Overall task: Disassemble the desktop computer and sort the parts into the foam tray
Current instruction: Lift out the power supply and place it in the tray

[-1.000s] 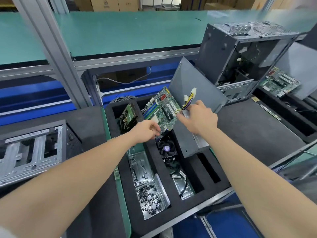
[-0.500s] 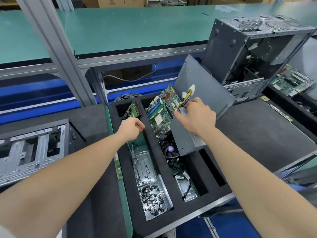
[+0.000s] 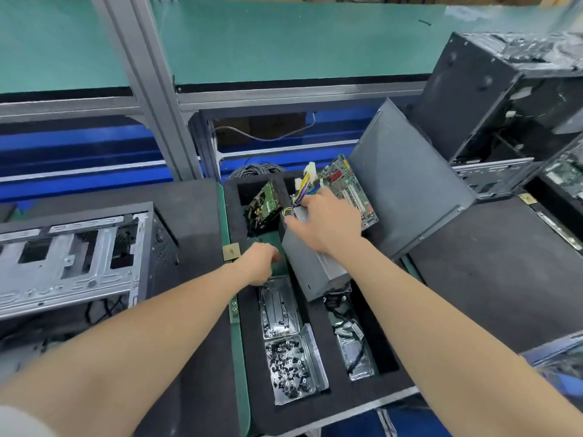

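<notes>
Grey metal power supply box (image 3: 312,272) hangs tilted over the middle column of the black foam tray (image 3: 254,357), its lower end just above the compartments; whether it rests on the foam cannot be told. The right hand (image 3: 325,225) grips its upper end, fingers curled over the edge where the bundle of yellow and purple wires with white plugs (image 3: 304,184) comes out. The left hand (image 3: 258,263) is down in the green-floored compartment beside the box, knuckles up and fingers curled under — whether they hold anything cannot be told. A small tan square chip (image 3: 231,250) lies on the tray's rim just beside that hand. Behind, a dark drive with a green circuit face (image 3: 265,206) leans in the far-left slot, and the green motherboard (image 3: 350,190) leans against a flat grey metal side panel (image 3: 407,190). Half a second ago the box sat further right and the black cooler fan showed below the motherboard — now the box covers it, the wires cross the board's left edge, and the left hand has dropped from the drive's side to lower in the compartment.
</notes>
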`<state>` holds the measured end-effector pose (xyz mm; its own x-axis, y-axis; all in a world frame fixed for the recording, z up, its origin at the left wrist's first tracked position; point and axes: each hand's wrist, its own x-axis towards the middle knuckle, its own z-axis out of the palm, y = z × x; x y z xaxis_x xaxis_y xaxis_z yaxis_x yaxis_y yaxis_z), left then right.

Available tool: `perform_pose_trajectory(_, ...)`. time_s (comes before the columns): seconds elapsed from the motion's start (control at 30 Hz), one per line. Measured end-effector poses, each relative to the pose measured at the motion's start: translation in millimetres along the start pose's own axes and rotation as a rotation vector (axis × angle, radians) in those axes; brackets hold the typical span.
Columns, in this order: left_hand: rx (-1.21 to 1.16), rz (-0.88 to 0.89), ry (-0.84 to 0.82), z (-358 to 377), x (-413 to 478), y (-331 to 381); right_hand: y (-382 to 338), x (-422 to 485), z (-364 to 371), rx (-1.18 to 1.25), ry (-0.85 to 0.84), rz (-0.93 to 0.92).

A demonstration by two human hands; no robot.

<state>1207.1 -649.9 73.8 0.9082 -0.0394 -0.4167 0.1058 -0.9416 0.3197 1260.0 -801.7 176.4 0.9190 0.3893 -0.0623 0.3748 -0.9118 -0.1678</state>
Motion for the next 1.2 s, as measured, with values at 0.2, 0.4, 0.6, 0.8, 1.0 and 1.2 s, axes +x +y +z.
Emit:
perform_pose_trajectory(0.2,0.404,0.109,-0.296,34,16,-3,-17,8,21,-0.062,-0.021,-0.026)
perform_pose_trajectory(0.4,0.608,0.091,-0.271,66,38,-4,-25,15,26,-0.119,-0.049,-0.058)
perform_pose_trajectory(0.6,0.607,0.04,-0.141,72,41,-5,-17,18,26,-0.082,-0.066,-0.053)
perform_pose_trajectory(0.8,0.577,0.056,-0.23,61,43,-5,-21,18,25,-0.11,-0.069,-0.069)
perform_pose_trajectory(1.0,0.547,0.093,-0.263,47,35,-5,-19,18,24,-0.083,-0.081,-0.049)
perform_pose_trajectory(1.2,0.525,0.11,-0.199,39,26,-8,-13,23,16,-0.049,-0.11,-0.018)
